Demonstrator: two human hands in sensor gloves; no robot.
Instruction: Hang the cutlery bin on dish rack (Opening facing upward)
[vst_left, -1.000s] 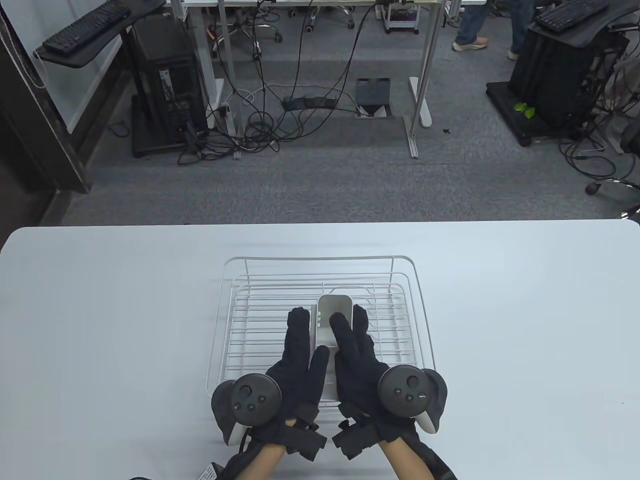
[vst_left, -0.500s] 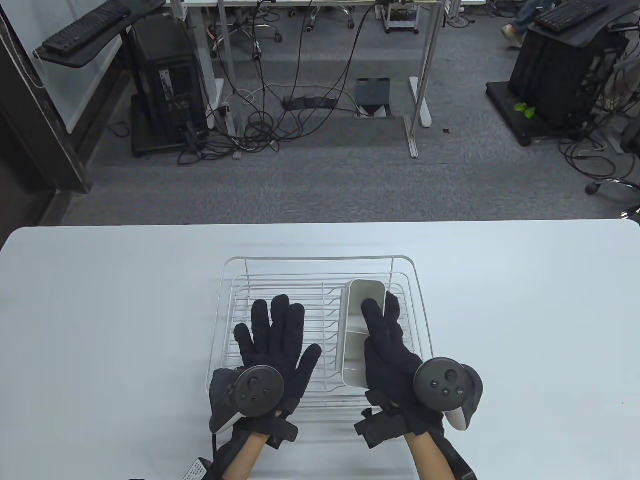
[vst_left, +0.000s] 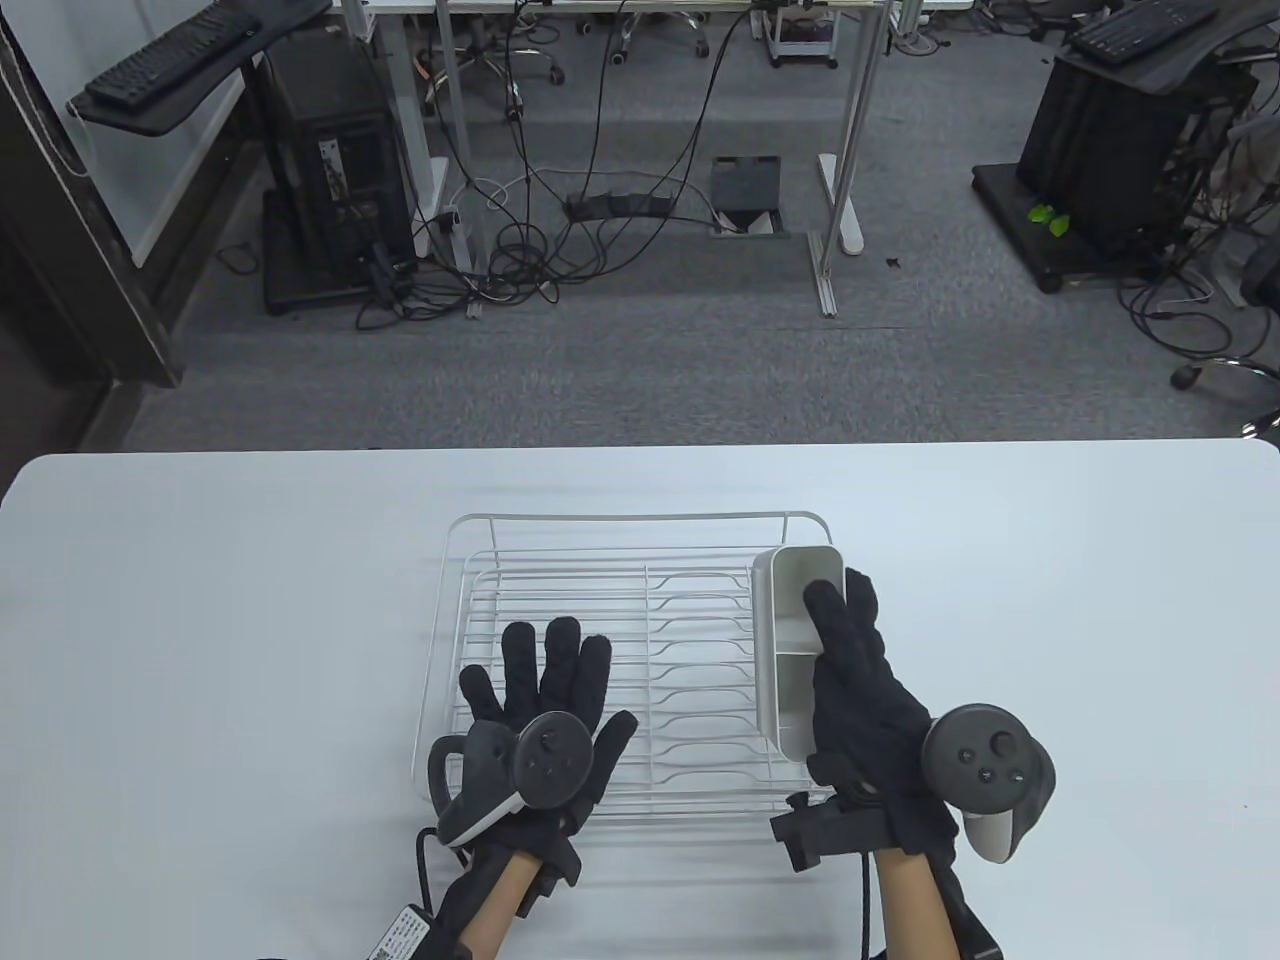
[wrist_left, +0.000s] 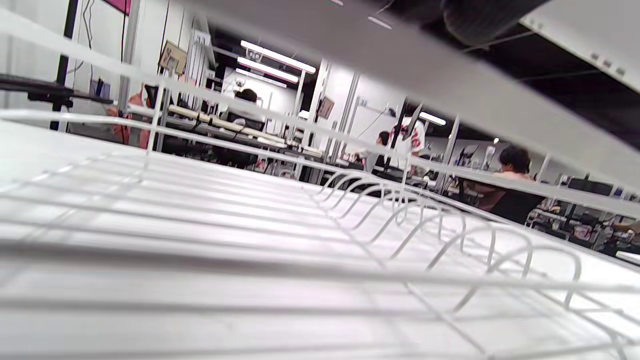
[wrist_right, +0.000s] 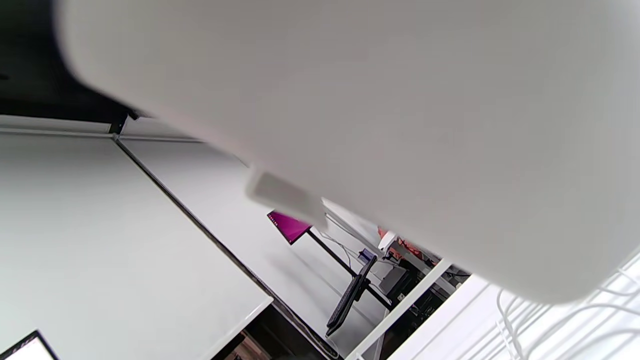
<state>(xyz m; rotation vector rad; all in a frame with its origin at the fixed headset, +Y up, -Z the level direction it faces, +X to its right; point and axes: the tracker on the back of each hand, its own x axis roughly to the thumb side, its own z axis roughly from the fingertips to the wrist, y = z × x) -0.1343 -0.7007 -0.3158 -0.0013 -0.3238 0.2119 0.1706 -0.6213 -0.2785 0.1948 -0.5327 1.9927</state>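
Note:
A white wire dish rack (vst_left: 640, 522) stands on the table in the table view. A white cutlery bin (vst_left: 795, 600) with a divider sits at the rack's right side, opening upward. My right hand (vst_left: 860, 680) grips the bin along its right wall, fingers over the rim. The bin's wall fills the right wrist view (wrist_right: 400, 100). My left hand (vst_left: 545, 690) lies flat with fingers spread over the rack's front left part, holding nothing. The left wrist view shows the rack wires (wrist_left: 350, 210) close up.
The white table (vst_left: 200, 620) stretches wide on both sides of the rack. Beyond its far edge lies grey carpet with desk legs and cables (vst_left: 560, 220).
My right hand has carried the bin from the rack's middle to its right side. My left hand let go of the bin and now lies spread on the rack's front left.

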